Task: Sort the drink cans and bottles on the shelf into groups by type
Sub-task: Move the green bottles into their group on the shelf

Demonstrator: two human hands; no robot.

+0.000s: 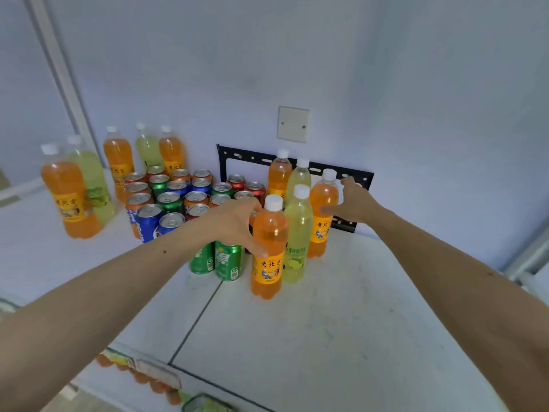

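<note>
The near orange bottle (269,248) was gripped by the left hand (234,224), the right hand (353,200) spread empty; crowded lime bottle (297,233) could be toppled.

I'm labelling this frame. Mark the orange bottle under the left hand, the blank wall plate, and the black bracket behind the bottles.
orange bottle (269,233), head view, on its orange body above the label.
wall plate (293,124), head view, middle of its face.
black bracket (252,157), head view, on its top bar.
</note>
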